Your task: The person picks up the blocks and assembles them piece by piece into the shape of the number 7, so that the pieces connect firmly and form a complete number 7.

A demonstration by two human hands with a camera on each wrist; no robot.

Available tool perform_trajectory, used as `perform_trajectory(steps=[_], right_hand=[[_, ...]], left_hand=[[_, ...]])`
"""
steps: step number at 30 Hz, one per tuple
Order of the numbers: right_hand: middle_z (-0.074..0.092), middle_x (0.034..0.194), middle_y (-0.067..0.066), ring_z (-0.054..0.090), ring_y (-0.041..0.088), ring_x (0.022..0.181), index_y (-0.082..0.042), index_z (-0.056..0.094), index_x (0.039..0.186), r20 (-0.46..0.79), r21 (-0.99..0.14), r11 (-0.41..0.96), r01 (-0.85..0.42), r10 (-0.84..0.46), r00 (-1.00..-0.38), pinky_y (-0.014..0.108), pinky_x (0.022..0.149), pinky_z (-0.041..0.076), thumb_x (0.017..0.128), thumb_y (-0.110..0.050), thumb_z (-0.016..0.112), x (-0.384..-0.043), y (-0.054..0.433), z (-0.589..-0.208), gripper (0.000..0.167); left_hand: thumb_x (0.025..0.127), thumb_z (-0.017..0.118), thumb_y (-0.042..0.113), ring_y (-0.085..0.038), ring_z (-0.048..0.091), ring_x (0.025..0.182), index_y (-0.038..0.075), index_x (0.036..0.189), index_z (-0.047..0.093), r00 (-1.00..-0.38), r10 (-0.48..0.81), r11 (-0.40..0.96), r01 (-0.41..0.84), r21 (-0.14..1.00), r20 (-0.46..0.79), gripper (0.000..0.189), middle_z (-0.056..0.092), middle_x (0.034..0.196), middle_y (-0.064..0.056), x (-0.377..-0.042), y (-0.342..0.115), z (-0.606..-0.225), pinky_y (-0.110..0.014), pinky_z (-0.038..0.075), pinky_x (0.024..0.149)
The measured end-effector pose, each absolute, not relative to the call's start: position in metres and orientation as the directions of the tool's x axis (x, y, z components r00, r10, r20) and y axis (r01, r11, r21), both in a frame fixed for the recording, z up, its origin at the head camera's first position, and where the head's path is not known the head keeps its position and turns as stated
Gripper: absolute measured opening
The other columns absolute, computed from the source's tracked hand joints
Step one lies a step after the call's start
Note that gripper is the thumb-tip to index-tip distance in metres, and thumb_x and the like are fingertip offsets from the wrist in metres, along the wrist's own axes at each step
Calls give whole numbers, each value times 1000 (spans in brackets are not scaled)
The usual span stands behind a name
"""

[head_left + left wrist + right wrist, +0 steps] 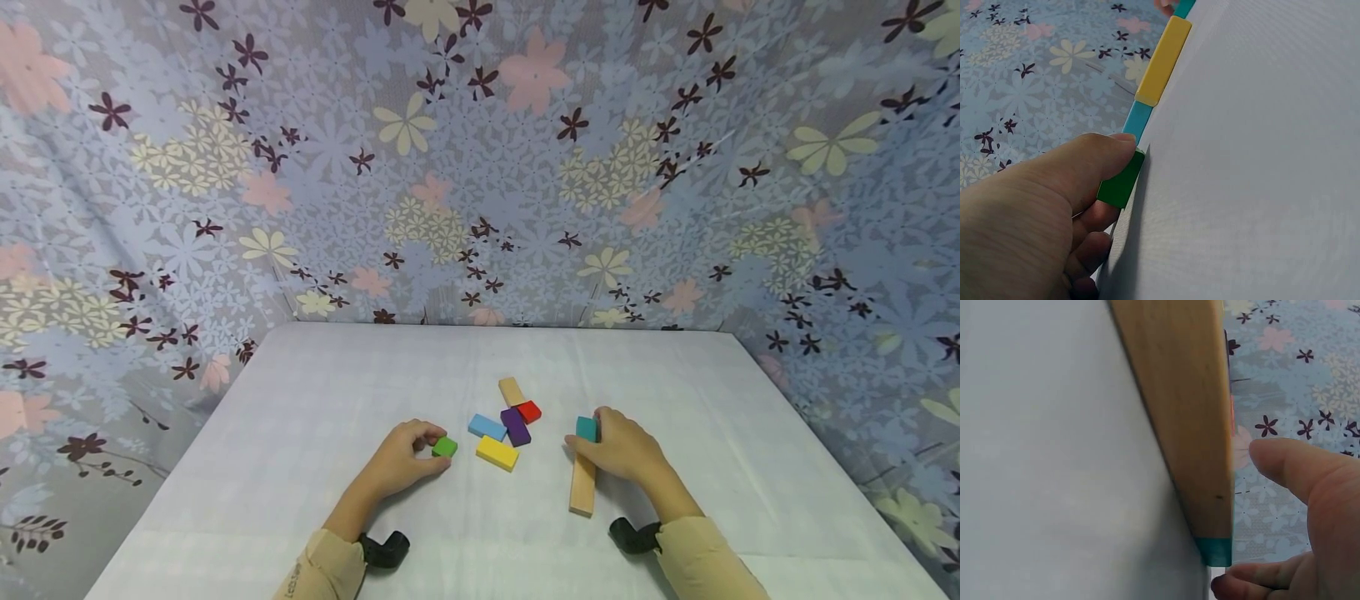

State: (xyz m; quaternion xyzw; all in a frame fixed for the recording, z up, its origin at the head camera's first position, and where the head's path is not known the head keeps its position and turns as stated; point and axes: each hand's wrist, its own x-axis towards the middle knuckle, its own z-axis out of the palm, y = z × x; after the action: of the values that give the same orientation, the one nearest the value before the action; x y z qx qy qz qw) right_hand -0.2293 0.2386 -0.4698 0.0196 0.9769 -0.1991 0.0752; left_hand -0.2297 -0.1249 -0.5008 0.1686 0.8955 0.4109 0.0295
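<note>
Green block (445,447) is in the left hand (408,458), down at counter (337,375) level, left of the loose group. Left grip: nearly closed up, thumb and fingers pinching the block.

Right hand (622,446) straddles the teal block (587,428) at the far end of the long bare-wood plank (582,492). Right grip: part spread. Right wrist view has the thumb clear of the wood and a fingertip just beside the teal; can't confirm finger contact, and I see no firm hold.

Done, as far as I can judge: teal and plank sit in line end to end, apparently touching, right of the group. Green is singled out but not joined to anything.

Left over: five blocks with no hand on them, all lying flat mid-counter. Light blue (487,427) and yellow (497,453) nearest the left hand, purple (516,426) beside them, red (529,412) against or just beside purple, short bare-wood block (511,391) farthest back. Nothing stacked. My read: early stage, one pair lined up, most pieces still loose.
</note>
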Motion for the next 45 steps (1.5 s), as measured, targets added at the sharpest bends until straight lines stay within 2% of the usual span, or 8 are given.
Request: perform_trajectory(steps=[3,4,10,15,24,36,45], right_hand=[[53,139,23,55,41,121,1,39,145,-123,-388,920,56,8,-992,61,95,47,85,-69,60,-233,238,-467,94],[52,140,23,54,42,122,-1,38,147,-111,-390,919,49,6,-994,62,95,47,86,-68,60,-234,237,-466,94],[61,117,13,55,32,106,-10,43,145,-31,-399,917,-7,-21,-999,51,80,52,86,-64,64,-247,232,-455,83],[61,118,11,54,28,102,-14,44,145,-23,-417,908,-30,-43,-999,46,80,52,87,-61,66,-257,225,-449,78],[61,113,7,54,21,87,-16,45,145,-40,-441,891,-107,-139,-989,34,70,46,87,-52,70,-269,202,-445,72],[61,101,2,54,18,84,-17,53,138,-78,-402,906,-134,-180,-981,34,70,48,84,-45,76,-275,180,-454,65],[61,95,0,54,17,83,-17,62,125,-79,-371,915,-160,-203,-976,36,73,48,86,-38,76,-274,174,-456,46]], left_hand=[[82,80,31,-12,56,97,16,114,69,-940,329,603,281,747,87,37,65,101,5,-229,-125,-500,-37,50,90],[83,80,31,-12,56,97,15,115,69,-940,330,603,282,746,88,37,65,101,5,-229,-125,-500,-37,50,90],[83,80,31,-12,57,97,15,115,69,-940,329,603,279,747,86,38,65,102,5,-230,-125,-500,-38,50,91],[83,80,31,-13,58,99,15,115,69,-942,326,608,277,744,84,38,65,103,5,-231,-125,-499,-39,51,92],[82,80,31,-13,56,98,15,115,69,-943,321,613,274,741,83,38,65,102,5,-230,-125,-499,-39,50,91],[82,81,32,-12,56,97,17,114,69,-944,317,617,276,737,89,37,64,101,6,-230,-125,-500,-37,50,90],[82,80,33,-12,56,98,16,114,69,-943,321,615,282,736,93,37,65,101,6,-229,-124,-501,-38,51,91]])
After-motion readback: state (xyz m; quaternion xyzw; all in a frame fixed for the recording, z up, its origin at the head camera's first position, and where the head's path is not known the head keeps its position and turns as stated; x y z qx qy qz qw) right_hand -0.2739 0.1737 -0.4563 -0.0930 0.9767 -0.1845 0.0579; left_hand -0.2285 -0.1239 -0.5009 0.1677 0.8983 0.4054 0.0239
